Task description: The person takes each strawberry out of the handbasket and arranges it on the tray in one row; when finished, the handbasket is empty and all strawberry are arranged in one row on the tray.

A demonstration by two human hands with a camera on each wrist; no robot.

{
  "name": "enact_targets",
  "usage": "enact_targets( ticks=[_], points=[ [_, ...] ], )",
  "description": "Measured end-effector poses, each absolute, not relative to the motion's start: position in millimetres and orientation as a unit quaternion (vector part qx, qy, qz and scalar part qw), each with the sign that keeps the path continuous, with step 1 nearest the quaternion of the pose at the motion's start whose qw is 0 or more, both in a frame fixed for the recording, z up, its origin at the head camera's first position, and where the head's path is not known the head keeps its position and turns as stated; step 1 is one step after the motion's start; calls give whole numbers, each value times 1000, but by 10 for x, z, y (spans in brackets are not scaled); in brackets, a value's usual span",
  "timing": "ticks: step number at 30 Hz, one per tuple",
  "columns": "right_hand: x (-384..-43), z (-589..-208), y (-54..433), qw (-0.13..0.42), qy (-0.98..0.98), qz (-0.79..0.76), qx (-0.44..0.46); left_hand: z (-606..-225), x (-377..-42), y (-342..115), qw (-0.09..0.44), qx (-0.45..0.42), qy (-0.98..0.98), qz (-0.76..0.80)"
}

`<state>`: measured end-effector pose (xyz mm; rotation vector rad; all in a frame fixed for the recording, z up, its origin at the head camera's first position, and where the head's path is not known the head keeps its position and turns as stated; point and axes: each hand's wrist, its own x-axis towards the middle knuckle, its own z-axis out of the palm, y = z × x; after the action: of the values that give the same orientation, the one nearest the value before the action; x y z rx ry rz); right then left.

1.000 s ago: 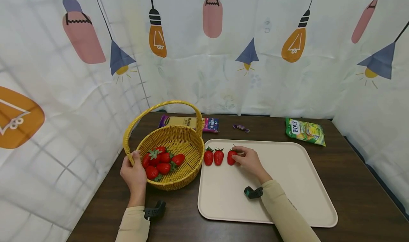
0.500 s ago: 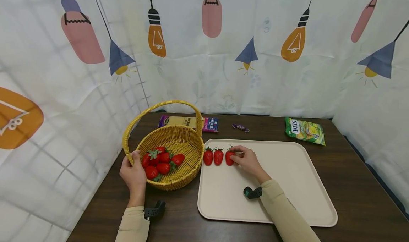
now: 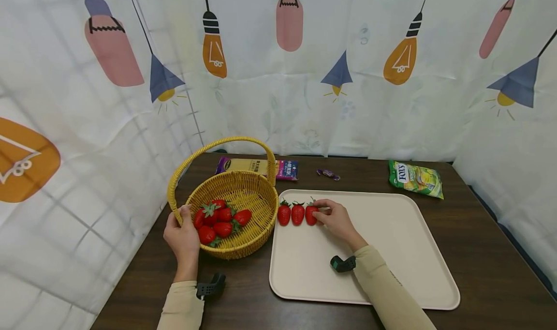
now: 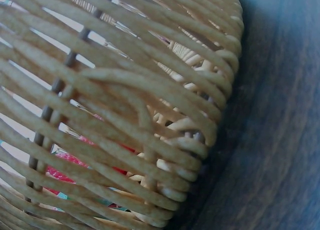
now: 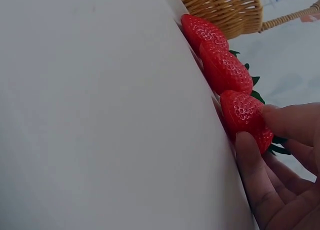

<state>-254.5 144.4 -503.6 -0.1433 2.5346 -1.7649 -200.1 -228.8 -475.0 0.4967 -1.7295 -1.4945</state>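
Observation:
My left hand (image 3: pixel 183 240) grips the yellow wicker basket (image 3: pixel 256 240) at its left side, where the handle meets the rim. Several strawberries (image 3: pixel 223 229) lie in the basket's left part; in the left wrist view the woven wall (image 4: pixel 115 104) lets some red show through. On the cream tray (image 3: pixel 348 281), my right hand (image 3: pixel 337 221) pinches a strawberry (image 3: pixel 310 215) between thumb and fingers. To its left stand two more, the middle strawberry (image 3: pixel 298 214) and the leftmost strawberry (image 3: pixel 284 214), forming a row with leaves toward the back. The right wrist view shows the pinched strawberry (image 5: pixel 242 112) resting on the tray.
Behind the basket lies a purple and beige snack packet (image 3: pixel 287 170). A small purple wrapped candy (image 3: pixel 328 174) is beyond the tray, and a green FOX'S bag (image 3: pixel 416 179) lies at the back right. A patterned curtain (image 3: pixel 278 112) hangs behind the dark wooden table (image 3: pixel 243 301).
My right hand has slid its strawberry slightly left along the tray, narrowing the gap to the middle one. The left hand and basket stay in place.

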Motion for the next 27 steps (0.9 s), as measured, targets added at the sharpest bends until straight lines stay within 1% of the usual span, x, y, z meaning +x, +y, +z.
enact_targets(
  ticks=[5, 10, 13, 20, 27],
  points=[
    [-2553, -5037, 1450, 14, 817, -576, -29, -4753, -2001, -2293, 391, 196, -682, -586],
    [-2559, -5015, 1488, -36, 797, -601, 36, -4765, -1999, -2300, 392, 191, -687, -581],
    [-2567, -4988, 1511, -54, 777, -625, 52, -4767, -1997, -2302, 396, 189, -688, -578],
    [-2573, -4946, 1518, -50, 758, -648, 45, -4762, -1989, -2300, 394, 191, -689, -578],
    [-2518, -4853, 1479, -27, 732, -681, 0, -4748, -1980, -2296, 389, 188, -686, -585]
  ],
)
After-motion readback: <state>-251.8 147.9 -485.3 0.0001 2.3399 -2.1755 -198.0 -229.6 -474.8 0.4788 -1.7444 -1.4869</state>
